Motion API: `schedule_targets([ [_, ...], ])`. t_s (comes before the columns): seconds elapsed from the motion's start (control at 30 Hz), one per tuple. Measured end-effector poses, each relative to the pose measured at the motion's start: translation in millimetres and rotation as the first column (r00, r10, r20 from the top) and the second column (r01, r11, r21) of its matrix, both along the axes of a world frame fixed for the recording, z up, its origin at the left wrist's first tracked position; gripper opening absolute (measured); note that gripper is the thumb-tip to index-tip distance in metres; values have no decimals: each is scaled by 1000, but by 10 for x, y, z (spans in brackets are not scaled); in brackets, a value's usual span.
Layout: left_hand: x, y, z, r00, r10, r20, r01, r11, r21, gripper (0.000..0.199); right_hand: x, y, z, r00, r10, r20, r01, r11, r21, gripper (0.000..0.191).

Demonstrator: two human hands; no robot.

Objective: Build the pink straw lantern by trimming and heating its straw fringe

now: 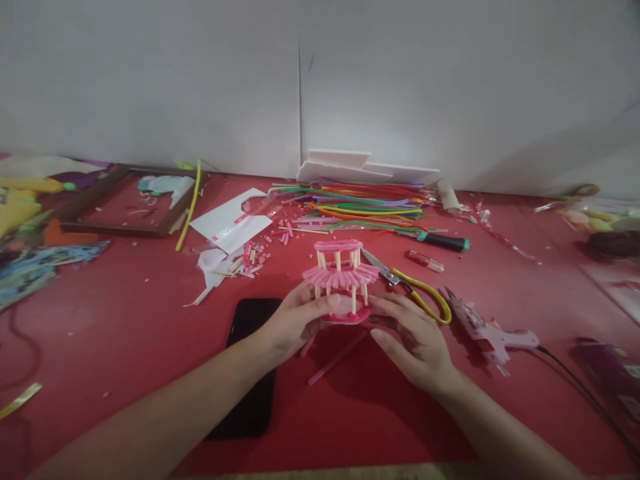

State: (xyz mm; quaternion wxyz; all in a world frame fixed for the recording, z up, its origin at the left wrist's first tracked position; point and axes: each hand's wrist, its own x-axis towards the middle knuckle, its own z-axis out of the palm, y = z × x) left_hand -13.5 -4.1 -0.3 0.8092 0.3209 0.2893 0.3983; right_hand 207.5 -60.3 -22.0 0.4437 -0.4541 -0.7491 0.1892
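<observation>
A small pink tiered model (341, 275) stands upright between my hands, with pale stick posts between its round layers and a fringed pink ring around the middle. My left hand (300, 312) is closed on its base, the thumb lying over the lower rim. On the other side, my right hand (413, 337) has its fingers apart, the fingertips at or just beside the base; whether they touch it I cannot tell. Below the model, a pink stick (336, 360) lies on the red table (150, 347). Under my left forearm is a black phone (250, 393).
Yellow-handled scissors (425, 297) and a pink glue gun (493, 332) with a cord lie to the right. Behind are a black-handled cutter (445, 241), coloured pipe cleaners (360, 203), a white card (227, 227) and pink scraps (253, 257). A brown frame (117, 230) sits at the left.
</observation>
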Motion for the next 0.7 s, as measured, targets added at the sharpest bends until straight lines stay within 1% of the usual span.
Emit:
schedule_targets([
  [0.07, 1, -6, 20, 999, -11, -31, 11, 1000, 7, 25, 0, 5, 4, 1000, 3, 0, -3, 1000, 13, 36],
  [0.1, 3, -10, 29, 999, -14, -47, 15, 1000, 15, 26, 0, 8, 8, 1000, 1, 2, -1, 1000, 20, 36],
  [0.17, 8, -18, 37, 998, -7, -68, 10, 999, 51, 36, -1, 14, 17, 1000, -9, 8, 9, 999, 37, 34],
  [0.23, 14, -23, 28, 998, 25, -58, -19, 994, 110, 44, -3, 18, 27, 1000, -24, 13, 23, 998, 53, 32],
  [0.4, 19, -46, -31, 998, 53, -22, -47, 975, 216, 59, -5, 26, 23, 998, -62, 26, 59, 993, 102, 27],
  [0.53, 2, -86, -86, 994, 103, -46, -83, 943, 322, 61, 11, 30, -26, 995, -96, 25, 93, 990, 102, 20],
  [0.63, -14, -94, -141, 995, 85, -55, -58, 921, 385, 69, 29, 35, -58, 996, -84, 21, 81, 993, 84, 15],
  [0.7, -19, -86, -176, 996, 73, -41, -49, 906, 421, 71, 37, 40, -65, 997, -69, 21, 68, 995, 76, 16],
])
